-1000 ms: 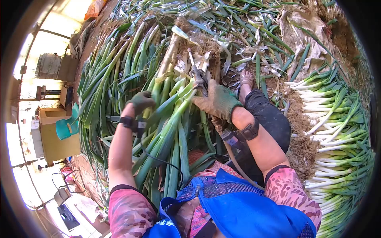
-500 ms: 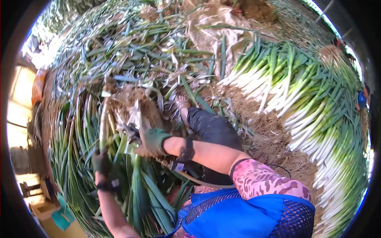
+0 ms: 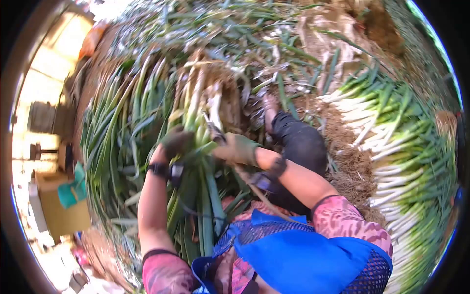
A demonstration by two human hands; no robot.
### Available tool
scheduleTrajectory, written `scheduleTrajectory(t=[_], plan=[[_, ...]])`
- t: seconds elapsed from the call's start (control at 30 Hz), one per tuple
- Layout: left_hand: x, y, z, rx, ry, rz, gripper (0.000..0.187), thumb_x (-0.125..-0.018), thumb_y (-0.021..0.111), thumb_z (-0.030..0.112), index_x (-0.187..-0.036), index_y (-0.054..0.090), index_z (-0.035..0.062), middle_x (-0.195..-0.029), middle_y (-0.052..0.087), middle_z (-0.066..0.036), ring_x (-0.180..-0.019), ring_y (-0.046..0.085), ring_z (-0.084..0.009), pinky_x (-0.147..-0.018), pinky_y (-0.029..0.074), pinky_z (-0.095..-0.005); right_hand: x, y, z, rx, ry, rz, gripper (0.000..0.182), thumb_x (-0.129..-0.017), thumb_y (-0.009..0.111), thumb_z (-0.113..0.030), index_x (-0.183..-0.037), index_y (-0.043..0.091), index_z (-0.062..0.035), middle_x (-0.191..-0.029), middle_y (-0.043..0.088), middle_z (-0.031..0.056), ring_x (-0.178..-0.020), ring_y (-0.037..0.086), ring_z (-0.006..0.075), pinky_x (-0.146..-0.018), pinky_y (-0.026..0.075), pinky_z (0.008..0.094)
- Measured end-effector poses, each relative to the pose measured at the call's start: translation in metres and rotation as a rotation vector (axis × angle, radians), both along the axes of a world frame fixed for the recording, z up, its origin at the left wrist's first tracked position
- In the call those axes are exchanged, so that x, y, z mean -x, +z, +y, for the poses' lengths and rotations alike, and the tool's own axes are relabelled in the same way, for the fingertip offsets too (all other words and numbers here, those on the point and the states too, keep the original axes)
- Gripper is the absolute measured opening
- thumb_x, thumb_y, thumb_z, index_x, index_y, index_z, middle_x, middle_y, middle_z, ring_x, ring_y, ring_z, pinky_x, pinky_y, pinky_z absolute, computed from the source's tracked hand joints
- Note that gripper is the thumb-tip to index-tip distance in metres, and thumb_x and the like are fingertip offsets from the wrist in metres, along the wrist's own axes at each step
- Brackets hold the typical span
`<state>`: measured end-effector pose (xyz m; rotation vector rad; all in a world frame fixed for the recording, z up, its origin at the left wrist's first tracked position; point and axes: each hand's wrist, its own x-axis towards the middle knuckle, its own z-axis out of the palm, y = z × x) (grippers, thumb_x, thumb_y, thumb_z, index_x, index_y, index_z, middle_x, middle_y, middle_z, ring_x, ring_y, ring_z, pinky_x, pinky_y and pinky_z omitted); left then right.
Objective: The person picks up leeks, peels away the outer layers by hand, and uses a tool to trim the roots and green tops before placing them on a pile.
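Note:
My left hand (image 3: 177, 142), in a dark glove, is closed on green leek stalks (image 3: 200, 136) at the left centre. Just right of it, my right hand (image 3: 237, 148), in a green and tan glove, grips a dark metal tool (image 3: 215, 132) with a thin tip. From this hand a tan hose (image 3: 257, 191) runs down toward the blue vest. The pale lower stalks and roots of the leeks (image 3: 198, 90) point away from me, above both hands. Their long leaves (image 3: 208, 206) hang below the hands.
Untrimmed leeks (image 3: 112, 117) lie at the left. Clean white leeks (image 3: 387, 147) are in a long row at the right, beside heaped roots (image 3: 352, 171). Loose leaves and a cloth sack (image 3: 318, 34) lie ahead. A teal container (image 3: 72, 188) stands at the far left.
The view has swung, so the scene sits further right. My left hand has moved up to the stalks beside my right hand. The tool tip is now among the stalks.

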<state>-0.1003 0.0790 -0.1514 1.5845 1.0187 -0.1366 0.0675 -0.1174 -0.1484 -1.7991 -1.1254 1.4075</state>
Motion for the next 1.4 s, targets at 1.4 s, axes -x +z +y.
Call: scheduleTrajectory(t=[1.4], plan=[[-0.011, -0.014, -0.034, -0.658, -0.065, 0.612, 0.051, -0.075, 0.07, 0.037, -0.113, 0.062, 0.0027, -0.112, 0.066, -0.024, -0.107, 0.064, -0.036, -0.092, 0.05, -0.0429, 0.021, 0.0, 0.047, 0.062, -0.126, -0.29, 0.061, -0.075, 0.066, -0.045, -0.104, 0.063, 0.0092, -0.099, 0.066, 0.0307, -0.1, 0.066, 0.0408, -0.085, 0.052, 0.0431]])
